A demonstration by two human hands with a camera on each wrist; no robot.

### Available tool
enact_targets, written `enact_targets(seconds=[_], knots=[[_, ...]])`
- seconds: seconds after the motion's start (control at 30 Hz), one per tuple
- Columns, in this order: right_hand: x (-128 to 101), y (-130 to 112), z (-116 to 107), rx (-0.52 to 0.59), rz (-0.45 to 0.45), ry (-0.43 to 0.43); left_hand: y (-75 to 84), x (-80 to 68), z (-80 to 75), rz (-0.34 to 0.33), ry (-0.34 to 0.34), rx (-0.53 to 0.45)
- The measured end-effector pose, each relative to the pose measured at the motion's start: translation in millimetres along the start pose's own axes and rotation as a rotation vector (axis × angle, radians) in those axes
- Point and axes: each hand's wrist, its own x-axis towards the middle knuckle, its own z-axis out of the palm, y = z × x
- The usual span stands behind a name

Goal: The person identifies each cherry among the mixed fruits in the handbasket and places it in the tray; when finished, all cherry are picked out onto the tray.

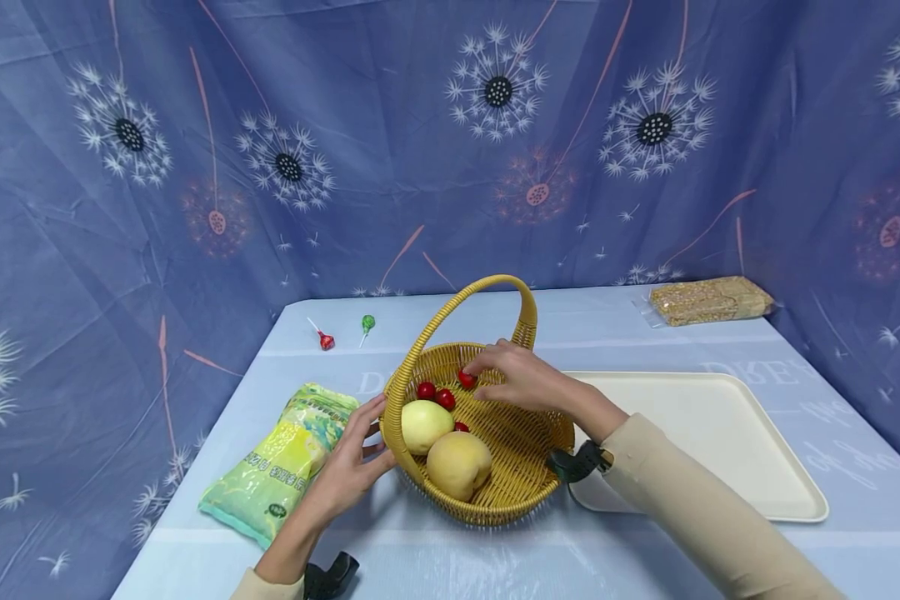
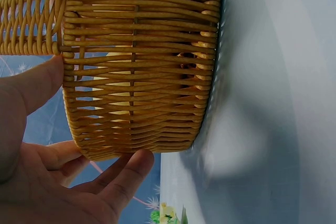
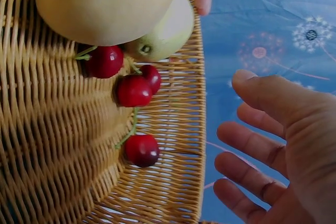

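Note:
A yellow woven basket (image 1: 528,458) with a tall arched handle (image 1: 450,304) stands mid-table. Inside, a pale green-yellow fruit (image 1: 424,425) lies beside a larger yellow, peach-like fruit (image 1: 459,465). Several red cherries (image 3: 134,91) with green stems lie along the basket's far inner side. My left hand (image 1: 356,462) rests against its left outer side; in the left wrist view the thumb touches the rim near the handle's base and the fingertips press the woven wall. Over the far rim, my right hand (image 1: 521,377) has spread fingers, its fingertips near one cherry (image 1: 467,379), nothing held.
A green-and-yellow bag (image 1: 285,458) lies beside my left forearm. A red lollipop (image 1: 326,341) and a green lollipop (image 1: 367,322) are at the back left. A cream tray (image 1: 690,442) sits right of the basket, under my right sleeve. Behind it lies a clear-wrapped grainy block (image 1: 712,300).

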Motion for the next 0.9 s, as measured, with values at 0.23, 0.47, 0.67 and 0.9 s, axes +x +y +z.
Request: enact_targets(seconds=[0.23, 0.47, 0.67, 0.9], knots=[[11, 4, 11, 0.004, 0.018, -0.070, -0.4, -0.4, 0.0, -0.011, 0.000, 0.002], [22, 7, 19, -0.051, 0.016, -0.113, 0.0, 0.0, -0.4, -0.013, -0.001, 0.003], [27, 11, 27, -0.088, 0.004, -0.147, 0.4, 0.2, 0.7, -0.015, -0.006, 0.005], [26, 17, 36, -0.084, -0.008, -0.203, 0.7, 0.3, 0.7, -0.013, -0.005, 0.008]])
